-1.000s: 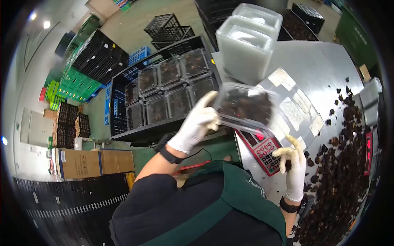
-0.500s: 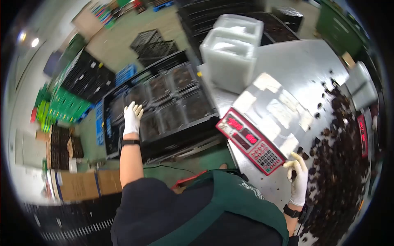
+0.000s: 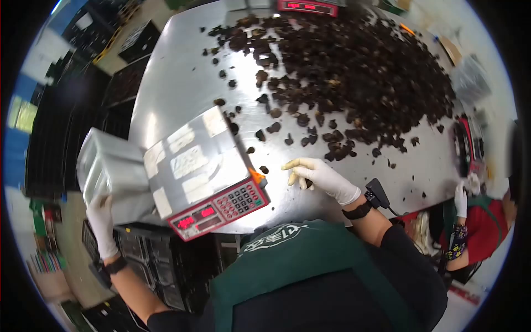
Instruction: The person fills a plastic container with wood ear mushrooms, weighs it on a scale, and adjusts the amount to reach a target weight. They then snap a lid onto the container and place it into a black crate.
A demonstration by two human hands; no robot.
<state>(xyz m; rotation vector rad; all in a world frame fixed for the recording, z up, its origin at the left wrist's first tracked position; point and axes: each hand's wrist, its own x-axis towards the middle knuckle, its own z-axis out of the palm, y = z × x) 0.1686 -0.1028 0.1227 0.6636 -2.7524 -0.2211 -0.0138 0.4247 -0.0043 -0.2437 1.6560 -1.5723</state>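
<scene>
My gloved left hand (image 3: 100, 224) is at the near rim of a stack of translucent plastic tubs (image 3: 124, 177). Its fingers bend over the edge, and the thumb is hard to make out. Above the metal table (image 3: 171, 72) hovers my gloved right hand (image 3: 321, 176), index finger stretched out and the others loosely curled with gaps between them; I see nothing held. Between the hands sits a red digital scale (image 3: 199, 166) with lit red figures and a taped steel plate. Dark, wrinkled pieces like dried mushrooms (image 3: 354, 72) spread over the table beyond my right hand.
Black crates (image 3: 149, 260) holding lidded tubs stand below the table at left. A second scale (image 3: 307, 6) is at the far edge, another (image 3: 469, 146) at right. There a co-worker's gloved hand (image 3: 461, 199) shows beside a red sleeve.
My view has swung right toward the table. My left hand has left the crate of filled tubs and come to the tub stack. My right hand has moved off the scale's corner.
</scene>
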